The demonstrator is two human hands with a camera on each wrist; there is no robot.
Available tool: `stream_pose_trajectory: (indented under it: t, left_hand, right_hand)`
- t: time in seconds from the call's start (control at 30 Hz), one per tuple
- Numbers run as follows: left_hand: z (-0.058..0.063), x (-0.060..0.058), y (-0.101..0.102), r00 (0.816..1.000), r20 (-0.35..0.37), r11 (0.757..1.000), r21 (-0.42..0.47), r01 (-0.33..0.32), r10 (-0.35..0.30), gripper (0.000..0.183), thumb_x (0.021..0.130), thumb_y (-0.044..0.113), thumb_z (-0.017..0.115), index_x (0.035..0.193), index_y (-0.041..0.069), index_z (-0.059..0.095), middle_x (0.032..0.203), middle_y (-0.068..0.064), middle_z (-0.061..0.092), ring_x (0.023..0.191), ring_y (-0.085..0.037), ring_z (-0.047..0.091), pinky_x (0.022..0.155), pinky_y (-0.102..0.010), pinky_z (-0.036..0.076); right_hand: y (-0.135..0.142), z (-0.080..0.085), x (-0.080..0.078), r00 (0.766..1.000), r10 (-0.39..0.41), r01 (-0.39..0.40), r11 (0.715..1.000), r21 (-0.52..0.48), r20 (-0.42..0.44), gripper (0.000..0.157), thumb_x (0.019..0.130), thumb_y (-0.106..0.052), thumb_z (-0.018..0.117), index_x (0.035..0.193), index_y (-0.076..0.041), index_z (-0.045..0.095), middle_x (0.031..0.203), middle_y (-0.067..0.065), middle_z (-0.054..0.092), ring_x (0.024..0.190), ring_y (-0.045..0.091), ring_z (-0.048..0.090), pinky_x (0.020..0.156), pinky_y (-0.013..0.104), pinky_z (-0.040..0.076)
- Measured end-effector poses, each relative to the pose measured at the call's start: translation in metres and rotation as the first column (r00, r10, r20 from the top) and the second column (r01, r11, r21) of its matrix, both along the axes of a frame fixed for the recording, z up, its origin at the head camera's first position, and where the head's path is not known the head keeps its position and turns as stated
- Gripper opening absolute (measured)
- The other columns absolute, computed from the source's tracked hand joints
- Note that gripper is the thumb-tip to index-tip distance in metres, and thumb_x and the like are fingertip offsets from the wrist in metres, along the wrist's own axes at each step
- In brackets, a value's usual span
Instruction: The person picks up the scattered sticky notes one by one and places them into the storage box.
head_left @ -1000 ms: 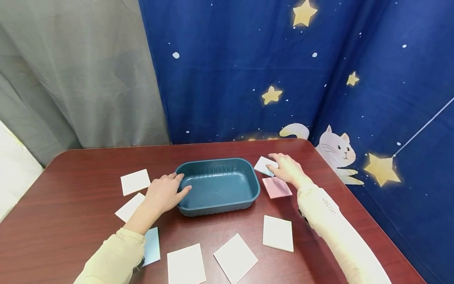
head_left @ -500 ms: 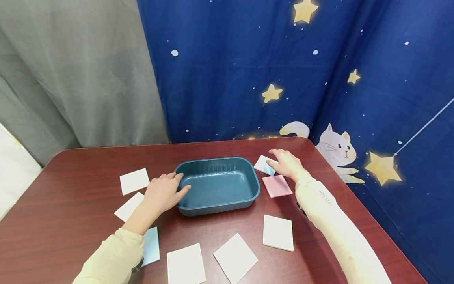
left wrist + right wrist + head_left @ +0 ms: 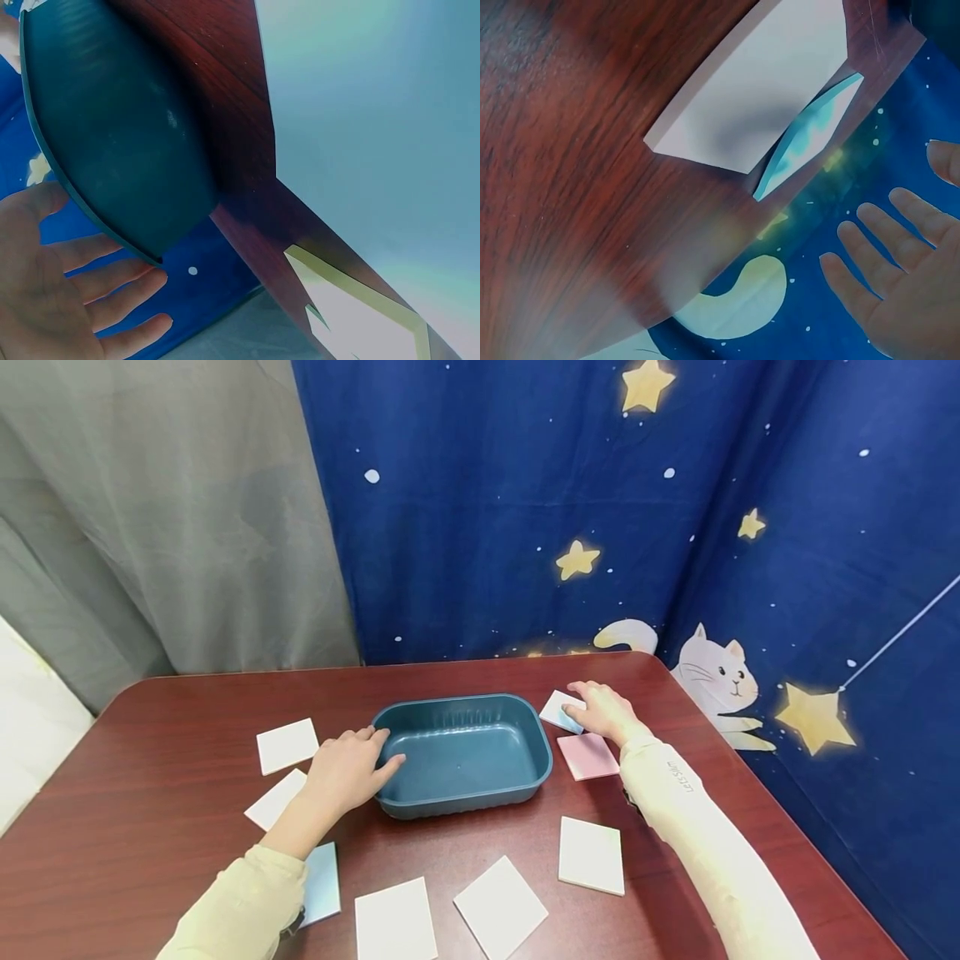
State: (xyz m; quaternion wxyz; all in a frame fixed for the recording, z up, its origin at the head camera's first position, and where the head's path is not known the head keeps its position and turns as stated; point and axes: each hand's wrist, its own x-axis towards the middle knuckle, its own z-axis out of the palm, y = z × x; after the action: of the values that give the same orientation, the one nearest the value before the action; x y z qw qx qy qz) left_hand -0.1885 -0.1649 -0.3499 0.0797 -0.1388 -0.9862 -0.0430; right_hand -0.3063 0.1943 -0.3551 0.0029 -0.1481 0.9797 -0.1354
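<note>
A dark teal rectangular basin (image 3: 468, 798) sits on the table with nothing in it. My left hand (image 3: 347, 767) is at its left end, fingers spread over the rim; the left wrist view shows the fingertips (image 3: 150, 281) right at that rim. My right hand (image 3: 607, 712) hovers with extended fingers near the back right, overlapping a flat white-and-blue square (image 3: 553, 710). Below that hand lies a pink square (image 3: 587, 758). In the right wrist view the hand (image 3: 907, 277) appears apart from both squares, palm showing and nothing held.
White squares lie left of the basin (image 3: 287, 746), in front (image 3: 396, 920) (image 3: 501, 907) and at the right front (image 3: 591, 855). A light blue square (image 3: 322, 885) is partly under the left forearm. Grey (image 3: 187, 527) and starry blue (image 3: 487, 510) curtains hang behind the table (image 3: 172, 760).
The right forearm has shifted slightly left, its hand still by the white-and-blue square. My left hand stays at the basin's rim. The squares have not moved.
</note>
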Motion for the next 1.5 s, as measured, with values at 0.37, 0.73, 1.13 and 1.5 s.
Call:
stream_pose_trajectory:
  t: [0.37,0.73,1.13,1.5]
  left_hand:
    - [-0.004,0.004,-0.001,1.000,-0.004,1.000,0.008,-0.003,0.003,0.051,0.087,0.037,0.057,0.117,-0.004,0.058,0.115,-0.023,0.057,0.098,-0.038,0.056,0.077,-0.051,0.046]
    - [-0.004,0.003,-0.001,1.000,-0.014,1.000,0.006,-0.004,0.004,0.050,0.086,0.037,0.058,0.116,-0.004,0.058,0.114,-0.024,0.057,0.097,-0.037,0.057,0.077,-0.051,0.046]
    - [-0.002,0.002,0.000,1.000,-0.022,1.000,-0.002,-0.007,0.007,0.050,0.086,0.037,0.058,0.116,-0.003,0.058,0.113,-0.023,0.058,0.096,-0.037,0.057,0.076,-0.051,0.047]
    - [-0.003,0.001,0.001,1.000,-0.005,1.000,-0.006,-0.018,0.018,0.051,0.087,0.038,0.057,0.118,-0.002,0.058,0.116,-0.022,0.056,0.099,-0.037,0.056,0.079,-0.051,0.046]
  right_hand:
    - [-0.004,-0.013,-0.004,1.000,-0.010,0.009,1.000,0.019,0.029,0.051,0.087,-0.032,0.052,0.130,-0.004,0.048,0.127,0.020,0.049,0.116,0.036,0.044,0.088,0.054,0.038]
    - [0.000,-0.024,-0.011,1.000,-0.018,0.017,1.000,0.014,0.024,0.053,0.087,-0.030,0.055,0.130,0.000,0.046,0.128,0.023,0.045,0.116,0.040,0.041,0.089,0.055,0.037]
    - [-0.001,-0.029,-0.020,0.996,-0.026,0.023,0.999,0.036,0.087,0.061,0.085,-0.035,0.059,0.132,0.001,0.042,0.124,0.025,0.046,0.109,0.039,0.044,0.086,0.052,0.038]
    - [0.004,-0.034,-0.025,0.991,-0.032,0.025,0.998,0.053,0.130,0.064,0.084,-0.037,0.059,0.132,0.001,0.041,0.121,0.026,0.048,0.107,0.039,0.046,0.086,0.051,0.039]
